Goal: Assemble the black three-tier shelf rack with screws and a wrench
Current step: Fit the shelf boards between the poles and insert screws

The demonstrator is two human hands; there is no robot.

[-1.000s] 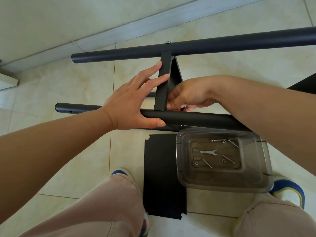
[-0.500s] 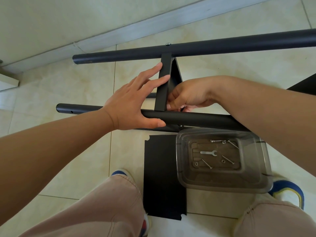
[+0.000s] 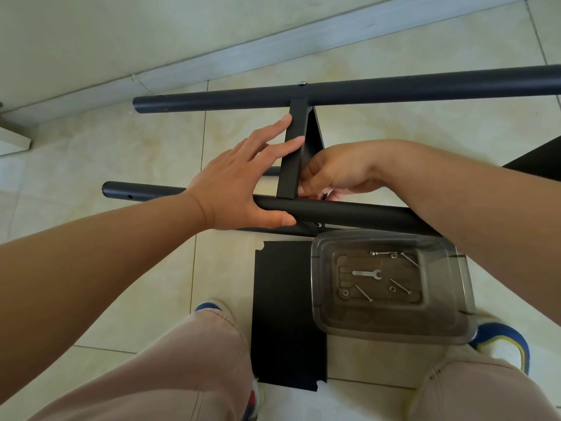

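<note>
Two black round poles lie across the floor, a far pole [image 3: 364,92] and a near pole [image 3: 349,212]. An upright black shelf panel [image 3: 293,153] spans between them, with a screw head [image 3: 302,83] on the far pole above it. My left hand [image 3: 243,183] lies over the near pole, thumb under it, straight fingers against the panel's left face. My right hand [image 3: 331,174] is curled behind the panel's right side at the near pole; what its fingertips hold is hidden. A clear plastic box [image 3: 391,287] holds a small flat wrench [image 3: 366,273], several screws and nuts.
A flat black shelf panel [image 3: 282,314] lies on the tiled floor between my knees, partly under the box. Another black panel edge [image 3: 537,161] shows at the right. The wall and skirting [image 3: 243,53] run behind the far pole. My shoes frame the panel.
Nothing has visibly changed apart from a slight shift of the camera; both hands stay in place on the panel and the near pole.
</note>
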